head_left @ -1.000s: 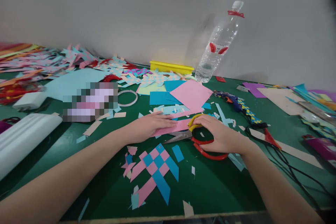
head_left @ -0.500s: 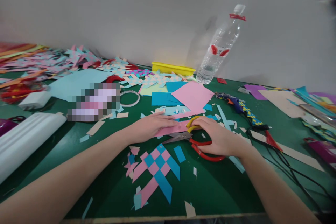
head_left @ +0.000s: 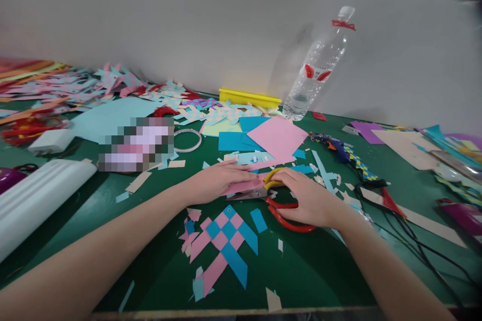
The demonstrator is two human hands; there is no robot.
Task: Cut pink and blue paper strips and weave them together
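Observation:
My right hand (head_left: 311, 198) is wrapped round the scissors (head_left: 286, 213), which have one yellow and one red handle loop. Their metal blades point left, along the near edge of a pink paper strip (head_left: 243, 185). With fingers stretched out, my left hand (head_left: 216, 183) lies flat on that strip just left of the scissors; its thumb is hidden. On the near side of the blades rests a woven pink and blue paper fish (head_left: 228, 235). A small blue paper piece (head_left: 258, 220) sits right of the fish.
Behind my hands are a pink square sheet (head_left: 276, 138), blue sheets (head_left: 233, 141) and a tape ring (head_left: 187, 140). A clear bottle (head_left: 314, 70) stands at the wall beside a yellow tray (head_left: 248, 98). Black cables (head_left: 408, 238) lie right; a white case (head_left: 41, 203) lies left. Paper scraps are scattered around.
My right hand and the scissors have shifted slightly left, the blade tips reaching further under the left hand's side. My left hand stays on the pink strip.

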